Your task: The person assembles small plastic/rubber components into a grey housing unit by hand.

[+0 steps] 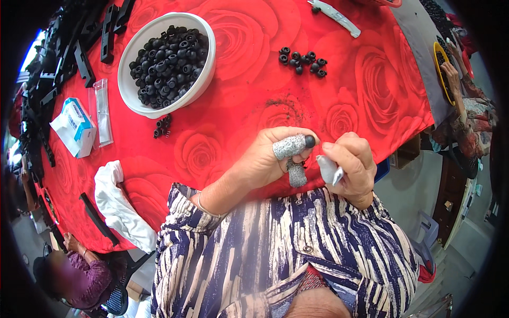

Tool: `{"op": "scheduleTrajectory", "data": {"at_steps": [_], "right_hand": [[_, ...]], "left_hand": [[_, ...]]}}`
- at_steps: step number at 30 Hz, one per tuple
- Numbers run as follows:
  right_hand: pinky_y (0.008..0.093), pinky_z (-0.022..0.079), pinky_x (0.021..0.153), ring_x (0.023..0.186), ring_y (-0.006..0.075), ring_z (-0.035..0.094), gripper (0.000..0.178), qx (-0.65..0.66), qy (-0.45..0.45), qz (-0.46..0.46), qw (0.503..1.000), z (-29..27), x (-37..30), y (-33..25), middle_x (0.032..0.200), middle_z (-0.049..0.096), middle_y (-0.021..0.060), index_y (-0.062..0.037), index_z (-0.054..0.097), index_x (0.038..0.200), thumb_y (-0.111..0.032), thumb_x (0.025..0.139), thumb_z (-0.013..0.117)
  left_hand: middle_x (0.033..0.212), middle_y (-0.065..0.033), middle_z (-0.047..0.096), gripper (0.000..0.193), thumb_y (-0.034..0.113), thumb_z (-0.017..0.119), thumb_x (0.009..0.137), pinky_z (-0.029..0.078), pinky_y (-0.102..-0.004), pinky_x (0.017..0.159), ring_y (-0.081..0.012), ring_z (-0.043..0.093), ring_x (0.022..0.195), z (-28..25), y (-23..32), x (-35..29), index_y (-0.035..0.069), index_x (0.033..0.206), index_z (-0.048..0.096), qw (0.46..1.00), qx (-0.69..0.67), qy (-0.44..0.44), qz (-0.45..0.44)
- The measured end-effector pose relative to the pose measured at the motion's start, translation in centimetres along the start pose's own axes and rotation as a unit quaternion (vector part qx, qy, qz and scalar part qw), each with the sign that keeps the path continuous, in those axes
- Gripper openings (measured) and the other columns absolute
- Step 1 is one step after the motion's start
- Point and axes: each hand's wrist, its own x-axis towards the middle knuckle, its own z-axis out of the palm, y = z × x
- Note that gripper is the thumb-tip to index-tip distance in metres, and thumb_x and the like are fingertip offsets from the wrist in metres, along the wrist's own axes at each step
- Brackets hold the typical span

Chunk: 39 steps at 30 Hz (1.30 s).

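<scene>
My left hand is closed, with grey speckled wraps on the thumb and a finger. A small round black plastic part is pinched at its fingertips. Close beside it, my right hand is closed round a small tool wrapped in whitish tape; the tool's working end is too small to make out. Dark crumbs lie on the red cloth just beyond my hands. Farther off sits a loose group of similar black parts.
A white bowl heaped with black parts stands at the far left, near a few loose pieces. Left of it are a blue-white box, a white cloth and long black strips. A whitish strip lies far right. Other people sit around.
</scene>
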Motion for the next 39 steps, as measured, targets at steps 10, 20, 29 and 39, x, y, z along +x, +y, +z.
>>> {"op": "scheduleTrajectory", "data": {"at_steps": [10,20,29,39], "right_hand": [[0.0303,0.045,0.048,0.059,0.0228,0.057,0.038,0.03,-0.168,0.07,0.983,-1.1,2.1,-1.5,0.079,0.055,0.0114,0.0034,0.061,0.096,0.006,0.058,0.064],[0.0319,0.048,0.053,0.066,0.0246,0.06,0.035,0.037,-0.203,0.035,0.978,0.1,5.0,-0.7,0.08,0.057,0.0125,0.0006,0.06,0.093,0.006,0.059,0.065],[0.0273,0.039,0.044,0.056,0.0171,0.052,0.037,0.022,-0.071,-0.056,0.996,1.4,3.4,0.4,0.076,0.054,0.0084,0.0029,0.063,0.095,0.004,0.059,0.071],[0.0246,0.034,0.041,0.051,0.0135,0.046,0.035,0.072,-0.088,-0.056,0.992,0.0,2.2,-0.3,0.074,0.052,0.0058,0.0027,0.065,0.089,0.002,0.055,0.073]], "left_hand": [[0.08,-0.0001,0.061,0.02,0.017,0.063,0.084,0.045,-0.0202,0.063,-0.0064,0.053,0.068,-0.9,-0.8,-0.7,0.003,0.097,0.064,0.997,0.042,-0.019,-0.06],[0.088,-0.0028,0.063,0.021,0.018,0.062,0.084,0.05,-0.0222,0.066,-0.0083,0.056,0.07,-0.2,0.9,-0.8,0.003,0.099,0.062,0.999,0.012,-0.031,-0.011],[0.087,-0.0052,0.063,0.023,0.015,0.062,0.084,0.046,-0.0224,0.066,-0.0097,0.055,0.074,0.2,1.5,-0.4,0.0,0.101,0.062,0.998,-0.027,-0.046,0.017],[0.09,-0.0054,0.063,0.023,0.011,0.061,0.085,0.047,-0.0209,0.069,-0.0087,0.057,0.077,1.2,2.0,-1.3,-0.002,0.103,0.062,0.993,0.106,-0.045,-0.024]]}}
